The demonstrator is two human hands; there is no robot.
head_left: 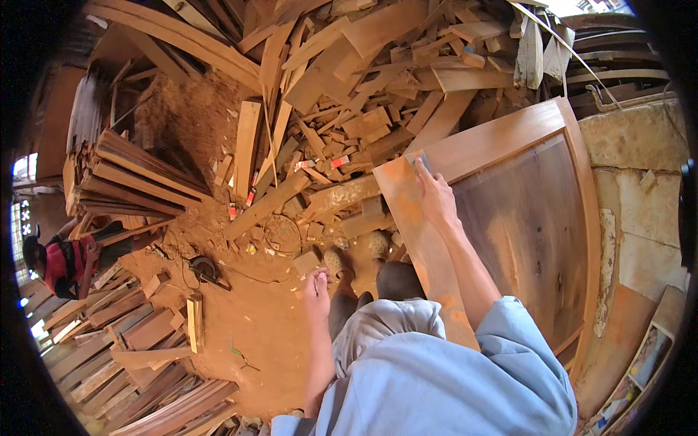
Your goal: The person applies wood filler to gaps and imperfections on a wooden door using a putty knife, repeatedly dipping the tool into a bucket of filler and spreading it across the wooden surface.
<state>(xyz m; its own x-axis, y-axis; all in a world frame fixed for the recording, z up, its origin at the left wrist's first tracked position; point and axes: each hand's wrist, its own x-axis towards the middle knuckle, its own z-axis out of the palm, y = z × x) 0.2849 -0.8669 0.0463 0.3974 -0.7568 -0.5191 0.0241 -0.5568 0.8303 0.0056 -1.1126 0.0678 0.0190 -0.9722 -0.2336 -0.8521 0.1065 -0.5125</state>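
A large wooden panel door (pixel 509 240), with a lighter frame around a dark grained panel, stands tilted at my right side. My right hand (pixel 438 200) presses a small grey-blue piece of sandpaper (pixel 416 159) against the upper left corner of its frame. Orange, powdery patches mark the wood around and below that hand. My left hand (pixel 316 287) hangs free of the door, left of my legs, with its fingers curled together. Whether something small is inside those fingers cannot be made out.
Wood offcuts (pixel 371 123) lie heaped beyond my feet. Stacked planks (pixel 138 178) and more boards (pixel 145 334) line the left. A power tool (pixel 205 270) with a cord rests on the dusty floor (pixel 254 327). Another person (pixel 65 261) sits at far left.
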